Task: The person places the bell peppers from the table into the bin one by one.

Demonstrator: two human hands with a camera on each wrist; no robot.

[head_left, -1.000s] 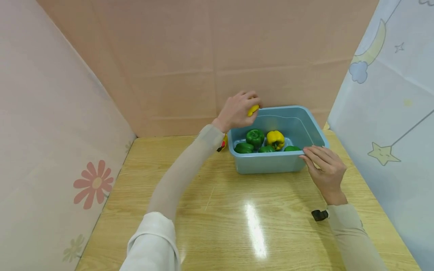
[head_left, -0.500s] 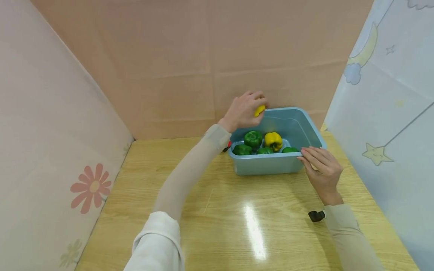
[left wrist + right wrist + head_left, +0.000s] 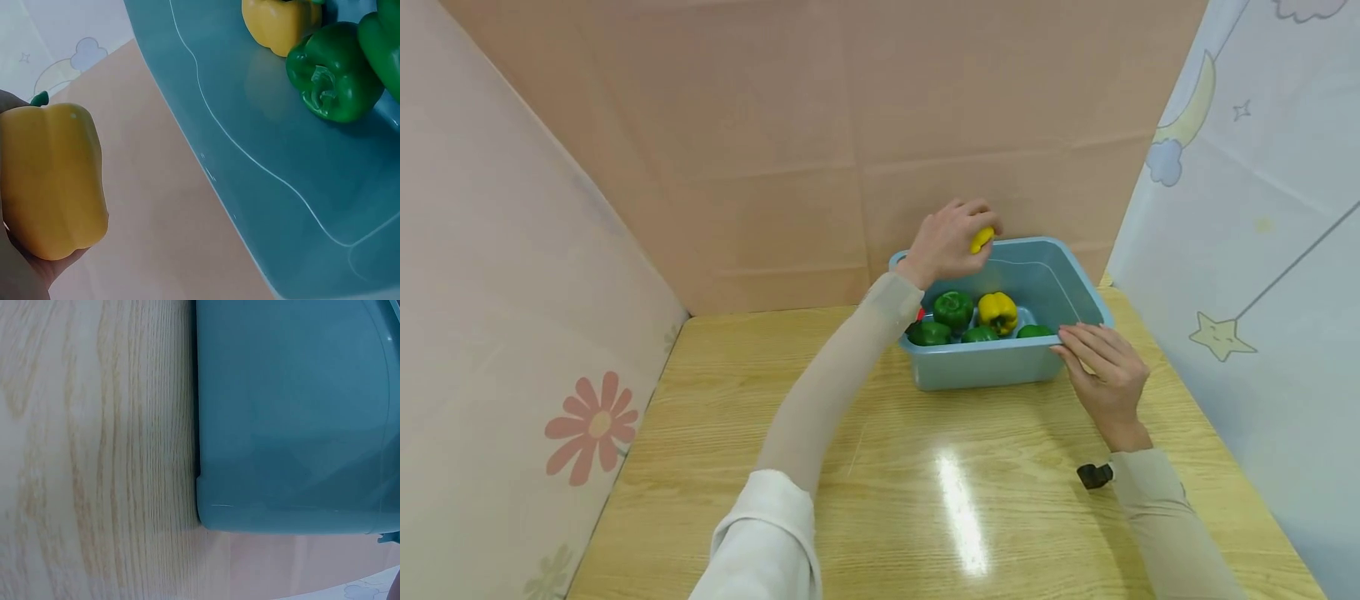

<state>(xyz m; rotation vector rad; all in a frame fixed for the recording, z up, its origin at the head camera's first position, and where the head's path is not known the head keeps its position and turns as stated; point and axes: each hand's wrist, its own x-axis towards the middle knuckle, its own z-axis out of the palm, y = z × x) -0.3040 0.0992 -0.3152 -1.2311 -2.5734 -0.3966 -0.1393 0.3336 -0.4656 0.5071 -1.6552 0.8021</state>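
My left hand [image 3: 951,242] grips a yellow bell pepper [image 3: 53,181] above the back-left part of a light blue plastic bin [image 3: 985,367]. In the left wrist view the pepper's green stem tip shows, and the hand's fingers are mostly hidden. My right hand [image 3: 1105,375] holds the bin's front rim close to its right corner, fingers over the edge and thumb below. Inside the bin lie several green bell peppers [image 3: 953,310] and a second yellow bell pepper [image 3: 997,312]. The front wall partly hides the nearest green ones.
The bin stands on a wooden table [image 3: 760,392] against a peach-coloured backdrop [image 3: 737,167]. Pale printed sheets [image 3: 1262,250] bound the table at left and right. A black wrist device [image 3: 1094,476] sits by the right sleeve.
My left hand has carried the yellow bell pepper to the right, further over the bin. My right hand keeps its place on the rim, while the whole head view has shifted slightly.
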